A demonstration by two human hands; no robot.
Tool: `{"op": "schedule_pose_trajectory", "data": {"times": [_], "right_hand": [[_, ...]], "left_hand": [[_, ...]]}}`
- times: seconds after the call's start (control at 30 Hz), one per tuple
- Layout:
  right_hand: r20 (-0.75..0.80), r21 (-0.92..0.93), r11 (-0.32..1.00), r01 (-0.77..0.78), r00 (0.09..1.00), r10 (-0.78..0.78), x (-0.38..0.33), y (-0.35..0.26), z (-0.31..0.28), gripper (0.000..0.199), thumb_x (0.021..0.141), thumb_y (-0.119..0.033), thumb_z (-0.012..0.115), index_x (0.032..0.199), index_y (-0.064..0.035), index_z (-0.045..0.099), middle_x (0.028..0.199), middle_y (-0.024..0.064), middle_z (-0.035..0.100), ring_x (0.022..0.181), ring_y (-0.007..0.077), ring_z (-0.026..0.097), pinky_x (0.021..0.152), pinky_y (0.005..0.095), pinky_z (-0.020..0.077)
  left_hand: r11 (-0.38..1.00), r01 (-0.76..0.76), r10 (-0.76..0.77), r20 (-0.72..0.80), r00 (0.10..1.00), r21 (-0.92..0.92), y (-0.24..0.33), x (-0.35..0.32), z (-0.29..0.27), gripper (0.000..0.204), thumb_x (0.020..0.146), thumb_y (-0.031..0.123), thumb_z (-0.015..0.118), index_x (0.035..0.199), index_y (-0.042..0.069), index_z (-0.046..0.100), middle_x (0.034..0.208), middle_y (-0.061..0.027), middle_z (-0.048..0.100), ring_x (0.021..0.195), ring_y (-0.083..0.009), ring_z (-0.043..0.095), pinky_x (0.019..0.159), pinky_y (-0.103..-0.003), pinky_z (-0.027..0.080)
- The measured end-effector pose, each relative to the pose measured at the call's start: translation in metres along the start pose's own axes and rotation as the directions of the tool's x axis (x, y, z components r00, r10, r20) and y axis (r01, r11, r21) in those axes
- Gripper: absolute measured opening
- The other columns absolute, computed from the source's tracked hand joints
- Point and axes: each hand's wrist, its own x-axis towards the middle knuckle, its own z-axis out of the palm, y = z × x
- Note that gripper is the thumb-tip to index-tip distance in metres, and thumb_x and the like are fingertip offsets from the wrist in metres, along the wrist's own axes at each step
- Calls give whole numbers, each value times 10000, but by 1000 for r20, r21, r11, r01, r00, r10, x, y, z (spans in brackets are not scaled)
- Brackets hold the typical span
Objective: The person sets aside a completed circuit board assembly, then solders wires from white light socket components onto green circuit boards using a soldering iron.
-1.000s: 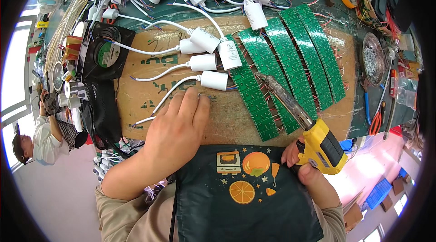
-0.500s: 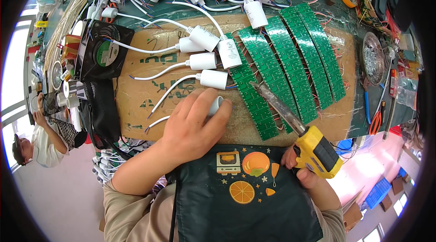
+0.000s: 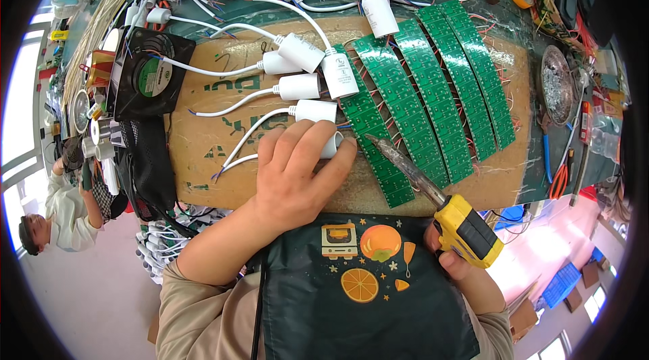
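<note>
Head view. Left hand (image 3: 297, 174): fingers curled over a white cylindrical connector (image 3: 331, 146), pressing it to the cardboard sheet (image 3: 203, 150) near its front edge; the connector's long axis runs left to right, its lead trailing left and its open end against the nearest green circuit strip (image 3: 378, 150). Right hand (image 3: 453, 262): closed on a yellow soldering iron (image 3: 466, 228) at the front right, tip (image 3: 375, 140) pointing up-left, just beside the connector's right end. Left hand is nearer.

The only view comes from a camera on the person's head, looking almost straight down at the cardboard-covered workbench (image 3: 223, 137) from close above. The left hand (image 3: 294, 177) and right hand (image 3: 453, 258) come in from the bottom edge. The round edges bend and go dark, so things there are probably harder to make out.
</note>
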Motion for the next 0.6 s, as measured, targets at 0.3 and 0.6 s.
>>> {"op": "schedule_pose_trajectory", "data": {"times": [0.3, 0.6], "right_hand": [[1, 3, 1000, 14, 1000, -14, 3, 3, 2, 329, 905, -346, 722, 829, -49, 603, 740, 62, 585, 609, 203, 564, 545, 325, 425], [-9, 7, 1000, -1, 1000, 1, -2, 6, 0, 313, 905, -318, 729, 849, -33, 611, 760, 69, 595, 615, 198, 565, 550, 326, 439]], "left_hand": [[999, -30, 31, -22, 999, 33, 0, 1, 5, 324, 759, 204, 644, 1063, 117, 712, 1177, -99, 591, 1045, -261, 590, 860, -404, 416], [999, -16, 17, -22, 1000, 42, -1, 1, 7, 311, 765, 212, 638, 1049, 110, 714, 1174, -100, 593, 1056, -260, 587, 884, -403, 415]]}}
